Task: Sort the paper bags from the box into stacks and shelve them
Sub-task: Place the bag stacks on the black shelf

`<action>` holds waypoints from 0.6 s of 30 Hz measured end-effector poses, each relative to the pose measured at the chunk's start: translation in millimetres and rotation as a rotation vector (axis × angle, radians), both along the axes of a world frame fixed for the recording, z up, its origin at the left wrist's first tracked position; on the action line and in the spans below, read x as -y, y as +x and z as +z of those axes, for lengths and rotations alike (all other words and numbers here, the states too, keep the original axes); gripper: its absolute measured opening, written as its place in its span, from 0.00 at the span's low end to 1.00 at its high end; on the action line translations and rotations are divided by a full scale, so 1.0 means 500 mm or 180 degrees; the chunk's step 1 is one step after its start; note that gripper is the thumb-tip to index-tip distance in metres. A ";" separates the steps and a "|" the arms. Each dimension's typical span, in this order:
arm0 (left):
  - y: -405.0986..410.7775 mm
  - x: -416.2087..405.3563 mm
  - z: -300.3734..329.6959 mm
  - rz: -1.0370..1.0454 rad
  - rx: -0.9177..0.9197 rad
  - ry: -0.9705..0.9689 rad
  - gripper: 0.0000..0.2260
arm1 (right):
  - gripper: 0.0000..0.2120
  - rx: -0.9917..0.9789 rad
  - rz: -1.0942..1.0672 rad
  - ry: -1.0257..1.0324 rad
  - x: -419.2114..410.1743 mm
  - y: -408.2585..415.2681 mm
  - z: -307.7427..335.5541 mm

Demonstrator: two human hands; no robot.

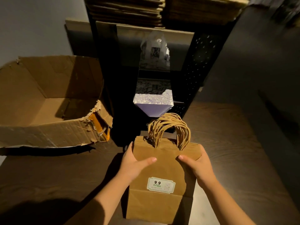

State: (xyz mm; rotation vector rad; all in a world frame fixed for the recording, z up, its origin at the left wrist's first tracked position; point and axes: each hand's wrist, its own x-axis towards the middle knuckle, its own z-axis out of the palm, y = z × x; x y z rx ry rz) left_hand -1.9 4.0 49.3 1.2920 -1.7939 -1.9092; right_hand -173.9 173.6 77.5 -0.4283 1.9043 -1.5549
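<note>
Dim, warm light falls on a dark wood-grain bench (227,143) that carries everything in view. Near its front edge a stack of flat brown paper bags (162,169) is held by both hands. The left hand (135,161) grips the stack's left edge, thumb laid across the top bag, and the right hand (197,163) grips the right edge the same way, so both are closed around the stack. Twisted paper handles (169,129) fan up from its far end, and a label reading 9.9 (161,183) sits on the top bag.

To the left of the stack, the torn cardboard box (48,101) stands open, and the floor of it that shows holds no bags, though its near corner is hidden. My judgement is that the sorting is largely done and this stack is squared up and waiting to be shelved.

Beyond the stack stands a black shelving unit (199,75). Its upper shelf already holds piles of brown bags (126,10). Directly between the stack and the unit, white patterned gift bags (154,95) lie in a line, with 1 lilac fold pointing toward the handles. They would likely be in the way of a straight push toward the lower shelf, so lifting the stack over them looks the safer route.
</note>
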 end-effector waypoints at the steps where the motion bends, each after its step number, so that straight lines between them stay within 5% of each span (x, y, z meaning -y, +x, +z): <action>1: -0.011 -0.016 0.012 -0.0026 -0.0133 -0.0038 0.59 | 0.37 -0.0108 0.0004 -0.0029 -0.018 -0.006 0.013; 11: -0.101 -0.115 0.102 -0.0460 -0.0985 -0.0606 0.32 | 0.45 -0.0741 -0.0024 -0.0349 -0.140 -0.059 0.118; 18: -0.119 -0.121 0.094 -0.0623 -0.1441 -0.0898 0.33 | 0.44 -0.0878 0.0039 -0.0382 -0.166 -0.071 0.140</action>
